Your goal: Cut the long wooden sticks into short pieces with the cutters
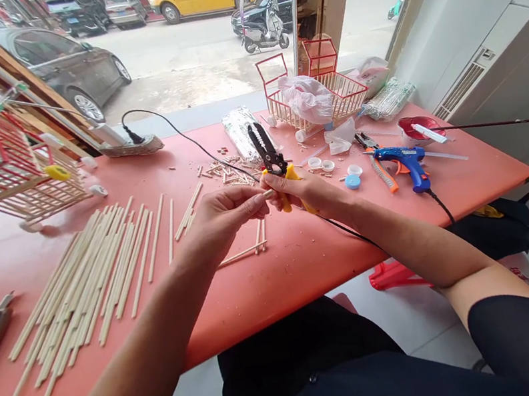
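My right hand (306, 189) is wrapped round the yellow handles of a wire stripper (266, 147), whose black jaws point up and away from me. Close against it, my left hand (233, 211) pinches a short wooden stick (268, 193) between thumb and fingers; the stick's end reaches the right thumb. Below the hands, a few thin sticks (243, 253) lie on the pink table (305, 259). A large bundle of long wooden sticks (76, 283) is spread out at the left. Small cut stick pieces (224, 172) are scattered behind the hands.
A blue glue gun (406, 164) and orange-handled pliers (382, 171) lie at the right, near a red bowl (418, 129). Model shopping carts stand at the back (343, 93) and left (34, 189). A black cable (188, 140) crosses the table from a power strip (131, 147).
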{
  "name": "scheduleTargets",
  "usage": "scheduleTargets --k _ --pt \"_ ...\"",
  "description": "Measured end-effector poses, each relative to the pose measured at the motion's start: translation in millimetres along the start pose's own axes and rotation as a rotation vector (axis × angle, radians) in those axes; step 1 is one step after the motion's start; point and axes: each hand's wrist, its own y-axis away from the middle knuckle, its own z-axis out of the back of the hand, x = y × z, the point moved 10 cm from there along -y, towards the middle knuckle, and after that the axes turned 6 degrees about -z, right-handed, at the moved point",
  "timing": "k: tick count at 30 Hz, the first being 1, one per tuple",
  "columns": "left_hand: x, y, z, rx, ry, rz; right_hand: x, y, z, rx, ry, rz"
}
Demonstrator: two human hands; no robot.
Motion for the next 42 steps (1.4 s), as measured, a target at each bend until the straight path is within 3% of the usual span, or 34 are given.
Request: scheduleTargets --k 3,8,13,17,23,26,29,32,36,39,42 --pt "0.1 1.6 3.3 -0.047 0.000 0.016 2.4 -1.0 6.0 -0.022 0.056 0.010" --pt "-6.2 3.1 9.7 -0.115 -0.140 -0.031 13.9 1.5 11.9 -0.076 0.399 0.097" --pt "-14.5 2.8 4.8 -0.076 -0.274 -0.065 23.5 6.8 8.0 -0.157 0.677 0.202" --pt "-13.4 2.7 6.6 -0.083 -0.295 -0.058 22.3 7.2 3.8 -0.167 0.714 0.230" --pt "-3.9 2.2 13.0 -0.076 -0.122 0.001 17.0 5.4 14.9 -0.189 0.475 0.144" --pt "-4.1 2.2 12.9 -0.090 0.010 -0.014 7.1 2.9 14.3 -0.096 0.208 0.032" --pt "-10.7 2.0 12.0 -0.140 0.044 -0.129 -1.5 2.2 3.7 0.025 -0.075 -0.061" --pt "-18.6 2.5 7.8 -0.150 0.021 -0.258 -10.9 3.1 -11.4 0.138 -0.270 -0.158" --pt "-37.2 7.4 8.6 -0.192 -0.184 -0.400 -19.6 7.0 -27.6 0.262 -0.405 -0.258" --pt "-44.8 9.6 8.1 -0.202 -0.296 -0.404 -22.5 10.4 -34.6 0.326 -0.440 -0.310" --pt "-40.3 8.9 10.0 -0.216 -0.245 -0.356 -23.9 10.7 -35.1 0.328 -0.412 -0.326"
